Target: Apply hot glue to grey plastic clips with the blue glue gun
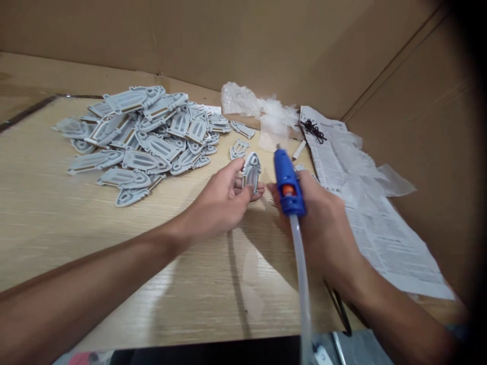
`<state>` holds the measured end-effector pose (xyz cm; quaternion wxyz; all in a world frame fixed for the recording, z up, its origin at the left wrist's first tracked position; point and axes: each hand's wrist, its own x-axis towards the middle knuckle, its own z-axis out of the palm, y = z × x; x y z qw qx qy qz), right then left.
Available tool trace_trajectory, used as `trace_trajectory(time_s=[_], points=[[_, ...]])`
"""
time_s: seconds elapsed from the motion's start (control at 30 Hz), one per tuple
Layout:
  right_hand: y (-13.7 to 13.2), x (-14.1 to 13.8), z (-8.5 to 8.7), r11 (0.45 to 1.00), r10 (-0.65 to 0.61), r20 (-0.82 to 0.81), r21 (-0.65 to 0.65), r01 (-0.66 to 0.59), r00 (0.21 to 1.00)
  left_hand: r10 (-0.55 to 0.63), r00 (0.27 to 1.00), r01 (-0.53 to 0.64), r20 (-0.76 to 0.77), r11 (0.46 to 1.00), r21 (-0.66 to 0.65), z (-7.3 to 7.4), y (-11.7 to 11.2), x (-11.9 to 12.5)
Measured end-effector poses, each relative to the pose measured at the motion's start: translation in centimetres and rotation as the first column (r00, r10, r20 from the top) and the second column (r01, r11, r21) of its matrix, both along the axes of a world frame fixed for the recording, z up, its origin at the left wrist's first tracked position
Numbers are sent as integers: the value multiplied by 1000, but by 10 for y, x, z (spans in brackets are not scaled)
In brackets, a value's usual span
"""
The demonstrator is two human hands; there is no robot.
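Observation:
My left hand (224, 197) grips a small grey plastic part (251, 171) with a pointed-arch shape, holding it tilted up above the table (198, 284). In my right hand (319, 218) is a blue hot glue gun (287, 182), its nozzle pointing away from me and its fingers wrapped mostly out of sight around the handle. A long translucent glue stick (300, 268) runs from the gun's rear toward the bottom edge. The nozzle is apart from the grey part, to its right. Two similar loose parts, one nearer (239, 148) and one farther (242, 130), lie just beyond my left hand.
A large heap of grey arch-shaped parts (144, 132) covers the left back. Crumpled clear plastic (239, 99) lies against the cardboard wall (236, 45). On the right are printed paper sheets (388, 253) with plastic film and a black cord bundle (312, 131). A white stick (299, 150) lies nearby.

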<state>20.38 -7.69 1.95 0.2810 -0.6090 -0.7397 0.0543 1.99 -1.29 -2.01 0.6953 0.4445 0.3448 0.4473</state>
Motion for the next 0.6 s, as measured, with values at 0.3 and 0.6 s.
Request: trace_trajectory(time_s=[0.3,0.6], points=[[38,45,8,970,-244,-291,-78,231,925,-83,991,87,-101,996,32,15,4,-1],[54,40,14,970,-58,-888,-158,-184,456,-155,967,195,-204,961,194,12,6,-7]])
